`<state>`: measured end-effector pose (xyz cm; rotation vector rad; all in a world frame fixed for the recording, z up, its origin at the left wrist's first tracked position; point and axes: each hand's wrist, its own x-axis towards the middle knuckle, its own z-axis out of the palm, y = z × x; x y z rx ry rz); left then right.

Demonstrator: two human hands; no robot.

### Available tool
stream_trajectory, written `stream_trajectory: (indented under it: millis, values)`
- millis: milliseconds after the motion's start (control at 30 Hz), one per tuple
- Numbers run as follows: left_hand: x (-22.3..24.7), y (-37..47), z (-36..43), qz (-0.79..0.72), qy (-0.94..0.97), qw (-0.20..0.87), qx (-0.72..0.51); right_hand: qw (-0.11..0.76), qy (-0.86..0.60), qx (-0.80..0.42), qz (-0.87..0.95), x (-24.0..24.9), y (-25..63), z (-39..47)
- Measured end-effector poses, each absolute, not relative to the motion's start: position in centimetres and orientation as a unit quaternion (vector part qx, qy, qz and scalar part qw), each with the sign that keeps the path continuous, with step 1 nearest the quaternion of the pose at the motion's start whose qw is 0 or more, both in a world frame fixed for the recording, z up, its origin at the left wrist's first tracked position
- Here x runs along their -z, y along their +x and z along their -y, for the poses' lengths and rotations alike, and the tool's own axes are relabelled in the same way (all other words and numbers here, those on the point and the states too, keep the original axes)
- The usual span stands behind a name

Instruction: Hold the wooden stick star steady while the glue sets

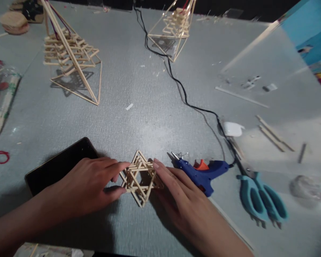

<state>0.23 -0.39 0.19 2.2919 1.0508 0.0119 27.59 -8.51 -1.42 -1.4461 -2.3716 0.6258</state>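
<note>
A small star-shaped stack of thin wooden sticks (141,178) is between my two hands, low in the middle of the head view. My left hand (96,178) grips its left edge, with the thumb and forefinger tips on the sticks. On the right side, my right hand (180,191) holds it with the fingertips at its upper right corner; the thumb is mostly hidden. A blue glue gun (200,175) with an orange trigger lies just beyond my right hand. Partly behind my left hand is a black phone (61,166).
Larger stick frames stand at the back left (72,57) and back centre (173,32). A black cable (186,98) crosses the table (117,125). Teal scissors (262,200) and a white case (233,129) lie right. Plastic-wrapped sticks (5,100) lie left.
</note>
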Motion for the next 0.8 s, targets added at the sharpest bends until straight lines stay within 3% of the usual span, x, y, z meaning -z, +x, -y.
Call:
stream_trajectory:
  millis: [800]
  values:
    - [-0.17,0.18,0.30,-0.390,0.869,0.305,-0.003,0.157,-0.499,-0.215,0.825,1.41,27.42,8.41]
